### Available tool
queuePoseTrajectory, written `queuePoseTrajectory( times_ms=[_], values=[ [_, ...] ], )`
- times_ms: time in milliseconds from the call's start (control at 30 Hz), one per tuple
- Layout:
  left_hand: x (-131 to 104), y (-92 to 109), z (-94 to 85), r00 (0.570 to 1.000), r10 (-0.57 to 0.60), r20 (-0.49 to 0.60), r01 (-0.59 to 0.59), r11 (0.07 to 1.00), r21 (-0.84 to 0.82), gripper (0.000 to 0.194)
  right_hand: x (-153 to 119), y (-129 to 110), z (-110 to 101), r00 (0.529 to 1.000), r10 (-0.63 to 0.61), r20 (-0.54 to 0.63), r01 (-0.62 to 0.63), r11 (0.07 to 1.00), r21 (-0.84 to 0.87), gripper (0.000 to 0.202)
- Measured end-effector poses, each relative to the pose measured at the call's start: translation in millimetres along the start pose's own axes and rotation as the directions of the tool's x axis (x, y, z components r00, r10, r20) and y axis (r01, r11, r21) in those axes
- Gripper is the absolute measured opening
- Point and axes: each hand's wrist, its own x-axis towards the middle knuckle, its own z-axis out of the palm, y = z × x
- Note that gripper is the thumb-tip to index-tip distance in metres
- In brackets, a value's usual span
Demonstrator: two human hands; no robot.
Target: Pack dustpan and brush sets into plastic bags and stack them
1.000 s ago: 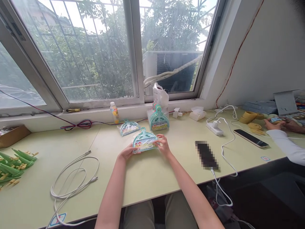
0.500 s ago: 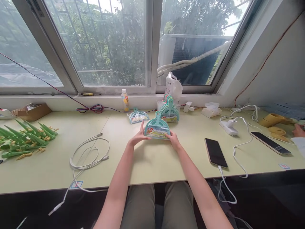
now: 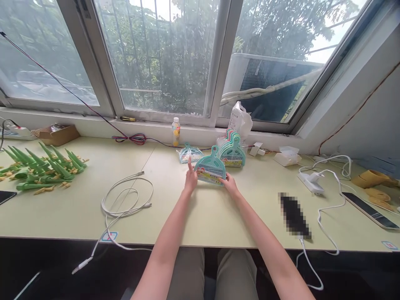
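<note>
A teal mini dustpan-and-brush set (image 3: pixel 210 166) with a colourful label stands tilted on the table between my hands. My left hand (image 3: pixel 191 180) holds its left edge, index finger pointing up. At the lower right corner, my right hand (image 3: pixel 230 185) grips it with the thumb in front of the label. Right behind it is an upright row of similar dustpan sets (image 3: pixel 233 151), with teal and red edges showing. Another teal set (image 3: pixel 190 153) in clear plastic lies just behind my left hand.
On the left are a pile of green pointed parts (image 3: pixel 46 166), a cardboard box (image 3: pixel 59 135) and a coiled white cable (image 3: pixel 125 214). A bottle (image 3: pixel 176 132) stands by the window. At right are a pixelated dark phone (image 3: pixel 294 214), a power strip (image 3: pixel 311 183) and another phone (image 3: pixel 370 210).
The view has turned, so the table's things sit further right in the picture. My left hand's fingers have come closer together at the dustpan set's edge, while the right hand keeps its grip.
</note>
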Motion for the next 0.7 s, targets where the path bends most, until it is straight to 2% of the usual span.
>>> queuePoseTrajectory(
  times_ms=[167,233,300,333,433,567,633,700],
  values=[
    [8.0,-6.8,-19.4,0.975,-0.056,-0.214,0.067,0.997,0.042,0.086,59.2,-19.8,45.9,1.000,-0.007,0.003,0.007,0.973,-0.231,0.041],
    [13.3,-12.0,-25.4,0.945,-0.029,-0.325,0.058,0.995,0.078,0.084,85.9,-27.2,67.1,0.999,-0.036,-0.010,0.030,0.934,-0.355,0.031],
    [18.2,-17.6,-28.3,0.884,-0.007,-0.467,0.071,0.990,0.119,0.083,109.8,-33.2,86.3,0.997,-0.079,-0.017,0.063,0.897,-0.438,0.022],
    [20.5,-20.4,-28.5,0.868,-0.001,-0.496,0.081,0.987,0.139,0.081,120.3,-35.4,94.6,0.994,-0.105,-0.016,0.086,0.885,-0.459,0.018],
    [26.2,-28.5,-25.8,0.850,-0.008,-0.527,0.109,0.981,0.161,0.074,144.2,-37.9,113.3,0.981,-0.196,0.008,0.176,0.862,-0.475,0.010],
    [29.0,-33.2,-21.7,0.861,-0.059,-0.505,0.168,0.970,0.173,0.075,157.6,-31.7,128.6,0.954,-0.300,0.000,0.262,0.833,-0.487,0.007],
    [28.5,-32.3,-21.2,0.870,-0.071,-0.489,0.184,0.965,0.188,0.078,158.0,-28.0,135.1,0.947,-0.320,-0.037,0.257,0.819,-0.512,0.007],
    [27.9,-30.4,-21.2,0.878,-0.069,-0.474,0.185,0.962,0.201,0.081,157.0,-27.2,142.2,0.947,-0.309,-0.089,0.195,0.772,-0.605,0.006]
  ],
)
